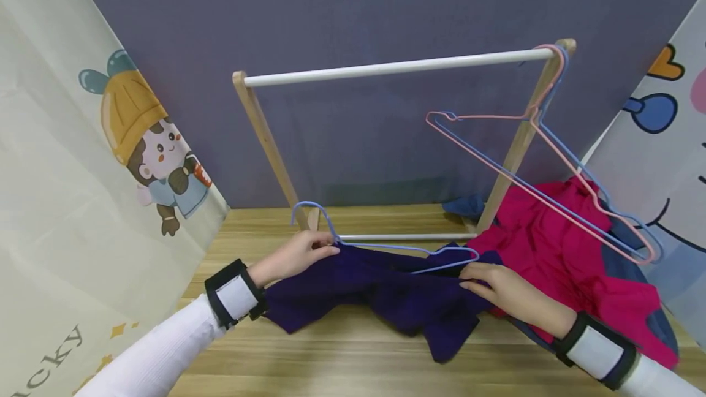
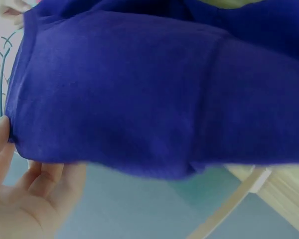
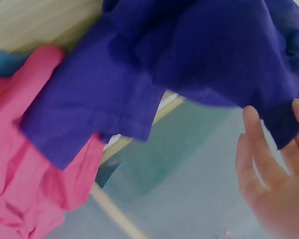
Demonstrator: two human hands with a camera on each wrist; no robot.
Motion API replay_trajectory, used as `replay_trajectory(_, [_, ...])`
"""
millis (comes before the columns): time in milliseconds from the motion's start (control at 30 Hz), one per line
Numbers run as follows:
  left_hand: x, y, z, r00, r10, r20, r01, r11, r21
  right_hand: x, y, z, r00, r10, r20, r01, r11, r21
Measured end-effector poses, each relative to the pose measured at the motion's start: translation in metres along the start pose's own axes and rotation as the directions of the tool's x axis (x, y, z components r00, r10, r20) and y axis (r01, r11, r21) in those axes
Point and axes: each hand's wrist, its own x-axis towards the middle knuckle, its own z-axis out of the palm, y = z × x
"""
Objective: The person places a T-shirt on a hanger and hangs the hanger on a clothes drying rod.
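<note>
A dark purple shirt hangs between my two hands over the table, its sleeve ends drooping. Its cloth fills much of the left wrist view, where a sleeve seam shows. A blue hanger lies partly inside the shirt's opening, with its hook sticking up at the left and its right shoulder outside the cloth. My left hand pinches the shirt's edge right at the base of the hook. With thumb and fingers, my right hand holds the opening's edge below the hanger's right end. The hanger's left arm is hidden by cloth.
Behind the shirt stands a rack with a white rail and wooden legs. A pink hanger and another blue hanger hang at its right end. A heap of crimson clothing lies at the right over dark blue cloth.
</note>
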Motion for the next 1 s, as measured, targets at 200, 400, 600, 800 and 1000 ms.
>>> replay_trajectory(200, [-0.005, -0.006, 0.002, 1.0, 0.015, 0.024, -0.017, 0.997, 0.069, -0.002, 0.002, -0.025, 0.999, 0.049, 0.015, -0.05, 0.999, 0.021])
replay_trajectory(400, [-0.006, -0.005, 0.005, 0.999, 0.02, 0.038, -0.023, 0.995, 0.097, 0.016, -0.006, -0.045, 0.999, 0.018, -0.034, -0.021, 0.996, -0.082])
replay_trajectory(600, [0.001, 0.004, 0.011, 0.997, 0.071, 0.012, -0.072, 0.991, 0.109, 0.041, -0.022, -0.056, 0.99, -0.123, -0.073, 0.109, 0.979, -0.17])
replay_trajectory(800, [0.011, 0.016, 0.019, 0.991, 0.127, -0.029, -0.121, 0.979, 0.164, 0.063, -0.04, -0.059, 0.966, -0.237, -0.1, 0.212, 0.954, -0.213])
replay_trajectory(1000, [0.019, 0.023, 0.02, 0.988, 0.138, -0.063, -0.123, 0.974, 0.191, 0.072, -0.057, -0.043, 0.923, -0.365, -0.12, 0.341, 0.923, -0.181])
